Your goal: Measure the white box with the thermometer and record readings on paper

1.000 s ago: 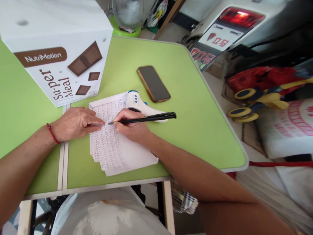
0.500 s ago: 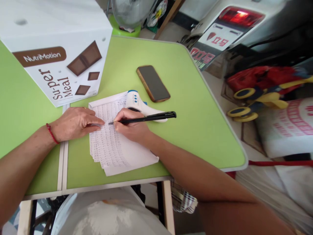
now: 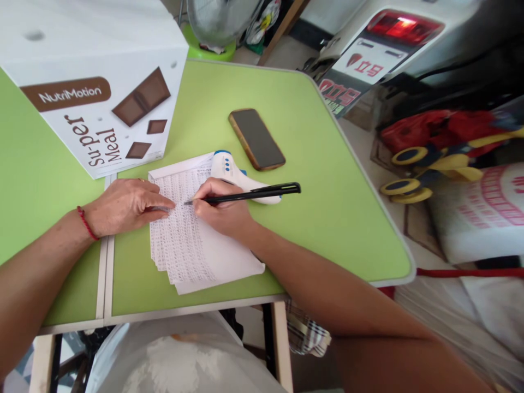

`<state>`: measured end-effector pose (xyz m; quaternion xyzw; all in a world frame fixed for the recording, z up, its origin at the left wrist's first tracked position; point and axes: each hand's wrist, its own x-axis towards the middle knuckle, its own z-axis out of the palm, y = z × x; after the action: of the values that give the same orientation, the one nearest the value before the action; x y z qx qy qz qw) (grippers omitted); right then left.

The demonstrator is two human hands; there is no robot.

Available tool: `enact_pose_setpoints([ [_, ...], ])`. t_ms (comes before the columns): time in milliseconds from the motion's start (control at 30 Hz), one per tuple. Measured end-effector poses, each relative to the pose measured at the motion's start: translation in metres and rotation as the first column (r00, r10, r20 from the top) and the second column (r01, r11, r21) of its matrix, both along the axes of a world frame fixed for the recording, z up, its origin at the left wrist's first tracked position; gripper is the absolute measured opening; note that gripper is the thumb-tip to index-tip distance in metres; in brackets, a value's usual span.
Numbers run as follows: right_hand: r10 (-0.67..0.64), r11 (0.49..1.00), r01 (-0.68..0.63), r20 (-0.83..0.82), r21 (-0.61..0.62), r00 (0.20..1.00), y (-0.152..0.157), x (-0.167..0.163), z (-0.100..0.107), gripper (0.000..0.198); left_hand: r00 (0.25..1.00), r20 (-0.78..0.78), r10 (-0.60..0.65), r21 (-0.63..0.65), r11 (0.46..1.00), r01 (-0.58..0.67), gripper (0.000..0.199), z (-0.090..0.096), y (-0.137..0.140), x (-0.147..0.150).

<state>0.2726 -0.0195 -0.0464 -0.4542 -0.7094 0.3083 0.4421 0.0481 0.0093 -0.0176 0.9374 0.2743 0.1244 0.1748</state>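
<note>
A black pen (image 3: 262, 193) is pinched in my right hand (image 3: 224, 212), its tip on the lined, handwriting-covered sheets of paper (image 3: 180, 245). The pen's cap end points right. My left hand (image 3: 129, 204) rests palm down at the left edge of the sheets. Its index finger and thumb stretch toward the pen tip, while the other fingers are partly hidden. Just behind my right hand lies a white and blue handheld infrared thermometer (image 3: 224, 164), partly on the paper and partly covered by that hand.
A smartphone (image 3: 257, 139) in a brown case lies face up on the green table (image 3: 327, 218). At the back left stands a tall white NutriMotion box (image 3: 94, 125). A fan (image 3: 219, 22) and a scooter's rear (image 3: 405, 27) are beyond the table edge.
My right hand and the pen have shifted slightly right and up along the paper. The left hand, the phone and the thermometer stay in place.
</note>
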Motion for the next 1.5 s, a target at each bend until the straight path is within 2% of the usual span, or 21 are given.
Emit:
enact_pose_setpoints([
  [367, 0.061, 0.998, -0.061, -0.006, 0.030, 0.998, 0.0001, 0.0013, -0.0007, 0.013, 1.000, 0.003, 0.000, 0.000, 1.000, 0.000, 0.020, -0.0007, 0.0001, -0.0005],
  [567, 0.049, 0.999, -0.049, 0.014, 0.004, 0.999, 0.0000, 0.0011, -0.0016, 0.013, 1.000, -0.006, 0.003, 0.008, 1.000, -0.003, 0.020, -0.0006, 0.0002, 0.0005],
  [733, 0.019, 0.999, -0.019, -0.003, 0.030, 1.000, 0.0004, 0.0011, -0.0016, 0.013, 1.000, -0.007, -0.004, -0.002, 1.000, 0.004, 0.020, 0.0001, 0.0004, 0.0002],
  [1133, 0.055, 0.998, -0.055, 0.026, 0.035, 0.998, -0.0001, 0.0019, -0.0011, 0.013, 1.000, -0.007, 0.004, -0.003, 1.000, -0.004, 0.021, -0.0007, 0.0004, 0.0003],
  [1367, -0.029, 1.000, 0.029, -0.011, -0.001, 1.000, 0.0010, 0.0012, -0.0022, 0.013, 1.000, -0.011, 0.004, 0.011, 1.000, -0.004, 0.021, -0.0001, 0.0000, 0.0002],
  [1500, -0.019, 1.000, 0.019, 0.007, -0.005, 1.000, 0.0006, 0.0015, -0.0011, 0.012, 1.000, -0.009, 0.002, 0.012, 1.000, -0.002, 0.020, 0.0001, 0.0001, 0.0007],
])
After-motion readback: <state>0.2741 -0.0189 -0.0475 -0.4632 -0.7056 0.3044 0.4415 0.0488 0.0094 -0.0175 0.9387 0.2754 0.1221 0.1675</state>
